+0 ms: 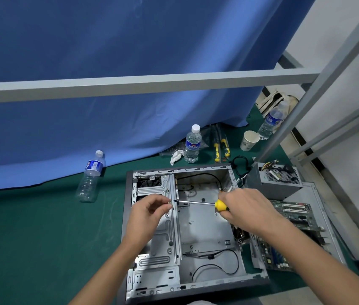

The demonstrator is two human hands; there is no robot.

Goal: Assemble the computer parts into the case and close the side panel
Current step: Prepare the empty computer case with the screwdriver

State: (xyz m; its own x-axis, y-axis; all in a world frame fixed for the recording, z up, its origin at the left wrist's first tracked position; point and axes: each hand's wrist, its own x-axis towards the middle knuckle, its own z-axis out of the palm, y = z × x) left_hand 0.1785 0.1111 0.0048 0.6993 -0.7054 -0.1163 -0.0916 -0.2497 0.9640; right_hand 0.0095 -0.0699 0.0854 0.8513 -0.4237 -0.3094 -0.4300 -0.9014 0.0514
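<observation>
The open computer case (207, 219) lies on its side on the green table, its main bay bare metal with black cables at the bottom. My right hand (244, 208) grips a yellow-handled screwdriver (198, 203) whose tip points left at the drive cage rail. My left hand (149, 212) hovers over the drive cage (163, 243) and pinches a small screw (169, 202) right at the screwdriver tip. A grey power supply (277, 181) stands to the right of the case. The motherboard (293, 214) lies on the removed side panel (315, 194), partly hidden by my right arm.
Water bottles stand at the back (192, 144) and far right (271, 122); another empty bottle (91, 175) lies left of the case. A paper cup (249, 140), two more yellow screwdrivers (221, 148) and a crumpled tissue (176, 156) sit behind. A grey frame bar (143, 84) crosses overhead.
</observation>
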